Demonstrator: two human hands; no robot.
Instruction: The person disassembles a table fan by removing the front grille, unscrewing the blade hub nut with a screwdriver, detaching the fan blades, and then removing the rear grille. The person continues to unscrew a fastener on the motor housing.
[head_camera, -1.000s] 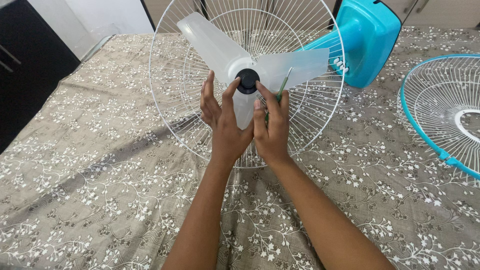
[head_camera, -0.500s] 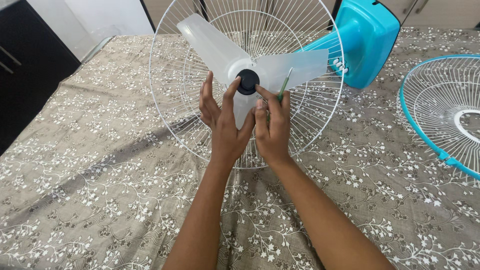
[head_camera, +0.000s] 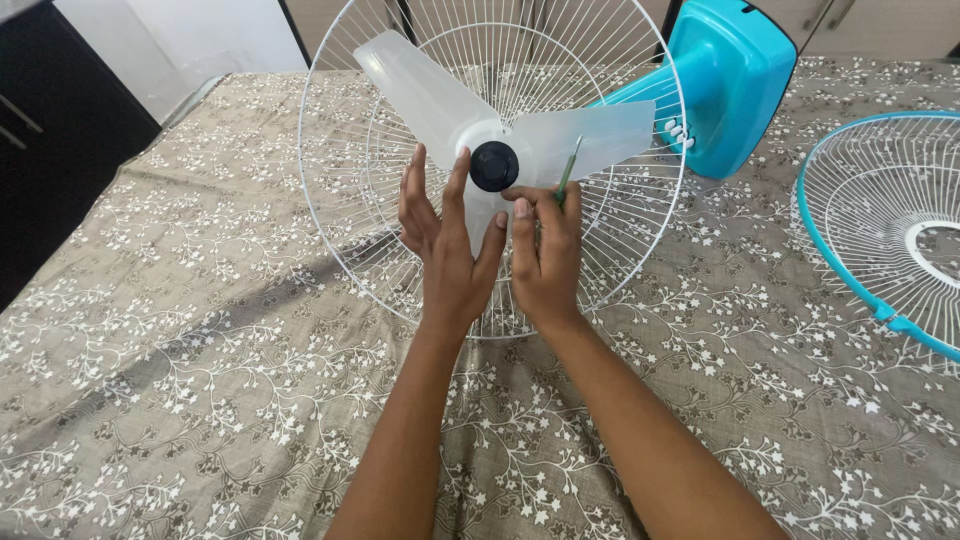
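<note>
Hands meet at a fan's black blade cap (head_camera: 494, 166): left hand (head_camera: 447, 245) spread open beside it, right hand (head_camera: 545, 250) in a closed grip on a green screwdriver (head_camera: 565, 175), before the translucent blades (head_camera: 440, 100).

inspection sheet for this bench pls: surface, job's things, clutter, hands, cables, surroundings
Surface: table under a brown cloth with white flower print.
Job's things: translucent three-blade fan blade with black hub cap, inside white wire rear guard; turquoise fan base behind.
Clutter: turquoise-rimmed front guard lying flat at right.
Hands: left hand open, fingertips by the hub cap; right hand gripping a green screwdriver.
Cables: nothing seen.
Surroundings: dark cabinet at left, pale wall behind.
</note>
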